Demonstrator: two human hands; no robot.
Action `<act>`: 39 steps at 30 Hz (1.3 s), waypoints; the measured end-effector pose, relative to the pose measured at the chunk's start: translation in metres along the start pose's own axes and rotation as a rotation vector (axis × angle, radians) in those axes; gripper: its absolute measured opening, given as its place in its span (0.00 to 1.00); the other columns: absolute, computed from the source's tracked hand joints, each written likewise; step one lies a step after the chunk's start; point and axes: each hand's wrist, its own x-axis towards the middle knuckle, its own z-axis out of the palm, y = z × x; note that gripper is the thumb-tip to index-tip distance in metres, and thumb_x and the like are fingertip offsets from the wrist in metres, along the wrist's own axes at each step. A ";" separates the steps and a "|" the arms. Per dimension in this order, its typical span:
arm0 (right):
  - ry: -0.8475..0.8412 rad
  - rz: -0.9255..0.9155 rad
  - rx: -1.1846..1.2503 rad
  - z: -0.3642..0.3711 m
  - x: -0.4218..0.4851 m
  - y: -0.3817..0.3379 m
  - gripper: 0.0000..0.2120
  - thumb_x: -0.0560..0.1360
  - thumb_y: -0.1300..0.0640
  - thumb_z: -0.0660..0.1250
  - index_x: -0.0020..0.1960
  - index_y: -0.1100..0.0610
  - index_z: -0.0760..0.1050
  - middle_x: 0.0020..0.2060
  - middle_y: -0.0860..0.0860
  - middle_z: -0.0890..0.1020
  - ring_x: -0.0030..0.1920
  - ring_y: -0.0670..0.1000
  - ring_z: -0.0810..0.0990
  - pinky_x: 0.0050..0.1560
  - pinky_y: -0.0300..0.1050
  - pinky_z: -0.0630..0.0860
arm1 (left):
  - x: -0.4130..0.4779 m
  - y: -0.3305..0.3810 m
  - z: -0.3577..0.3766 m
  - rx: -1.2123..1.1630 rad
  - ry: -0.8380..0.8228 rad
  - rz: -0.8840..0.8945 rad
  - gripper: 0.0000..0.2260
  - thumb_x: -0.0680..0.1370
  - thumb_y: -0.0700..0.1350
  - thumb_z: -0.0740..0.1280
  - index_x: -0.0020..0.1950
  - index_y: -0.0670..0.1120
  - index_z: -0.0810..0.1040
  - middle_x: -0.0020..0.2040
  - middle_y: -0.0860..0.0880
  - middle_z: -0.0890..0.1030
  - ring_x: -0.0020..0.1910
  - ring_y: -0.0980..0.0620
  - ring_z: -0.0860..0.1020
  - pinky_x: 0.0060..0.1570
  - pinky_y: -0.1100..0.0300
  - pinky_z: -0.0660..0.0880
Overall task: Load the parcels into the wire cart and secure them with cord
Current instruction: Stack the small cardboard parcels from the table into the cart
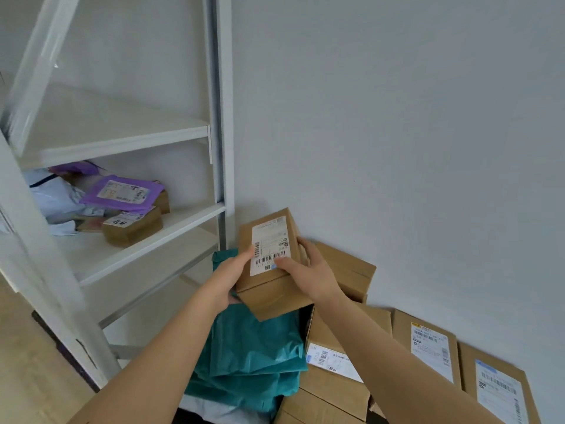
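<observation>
A small brown cardboard parcel [272,289] with a white barcode label is held up in front of the wall, above the pile. My left hand [229,275] grips its left side, thumb on the label. My right hand [308,270] grips its right side, thumb on the label's lower edge. Below lie teal plastic mailer bags [253,356] and several brown boxes with labels [428,341]. No wire cart or cord is in view.
A white metal shelf unit [153,237] stands at the left. Its lower shelf holds a purple mailer [122,194], a small brown box [134,228] and pale bags. A grey wall fills the right. Wooden floor shows at the bottom left.
</observation>
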 end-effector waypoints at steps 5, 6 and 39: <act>-0.044 0.006 0.059 -0.016 -0.011 -0.005 0.37 0.71 0.43 0.69 0.74 0.38 0.55 0.68 0.45 0.70 0.62 0.48 0.70 0.58 0.41 0.66 | -0.013 0.008 0.011 -0.036 0.025 0.099 0.12 0.77 0.59 0.62 0.50 0.52 0.78 0.50 0.47 0.81 0.50 0.48 0.78 0.52 0.50 0.76; -0.031 0.011 0.072 -0.020 -0.013 -0.004 0.36 0.71 0.43 0.69 0.74 0.39 0.55 0.68 0.45 0.70 0.61 0.48 0.70 0.58 0.41 0.65 | -0.015 0.008 0.014 -0.038 0.020 0.108 0.13 0.77 0.59 0.62 0.52 0.52 0.78 0.51 0.48 0.80 0.50 0.48 0.78 0.51 0.50 0.76; 0.484 0.317 0.909 -0.300 -0.282 0.152 0.35 0.71 0.40 0.68 0.72 0.46 0.55 0.62 0.63 0.73 0.61 0.63 0.76 0.65 0.59 0.71 | -0.200 -0.080 0.363 -0.383 -0.290 -0.191 0.29 0.69 0.58 0.70 0.66 0.51 0.65 0.56 0.43 0.76 0.50 0.44 0.76 0.44 0.45 0.77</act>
